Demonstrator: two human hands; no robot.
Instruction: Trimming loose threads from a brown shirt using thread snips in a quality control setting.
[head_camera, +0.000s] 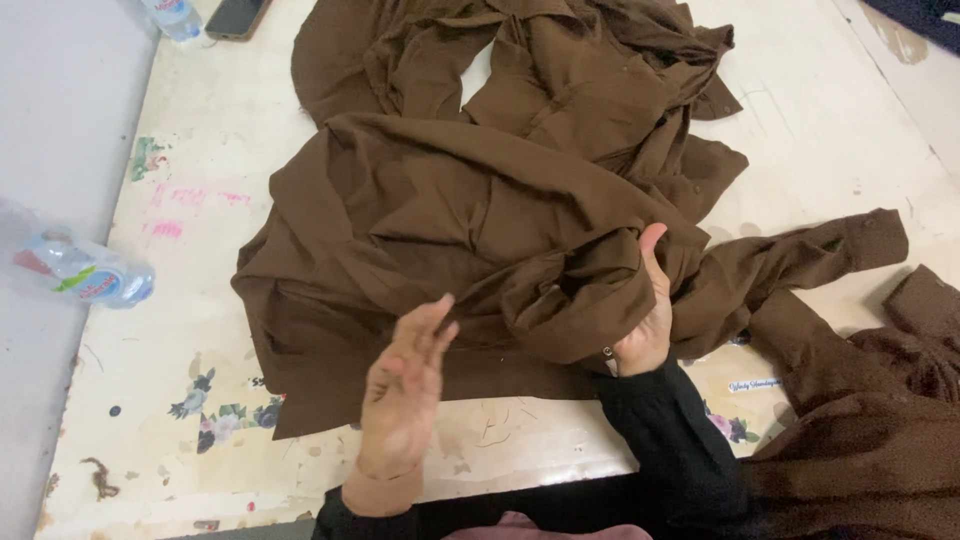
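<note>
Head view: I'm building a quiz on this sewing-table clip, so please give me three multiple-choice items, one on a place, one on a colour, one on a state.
1. Where does the clear plastic bottle with the blue cap lie?
A. At the table's left edge
B. On top of the cloth
C. In the right hand

2. What colour is the heap of garments on the table?
A. White
B. Brown
C. Blue

3. What is the right hand doing?
A. Resting flat on bare table
B. Holding a phone
C. Gripping a fold of the cloth

Answers:
1 A: the bottle lies on its side at the left rim, clear of the cloth.
2 B: every piece in the heap is dark brown.
3 C: the thumb stands up over a bunched fold, while the left hand hangs open with its fingers spread above the cloth.
</note>
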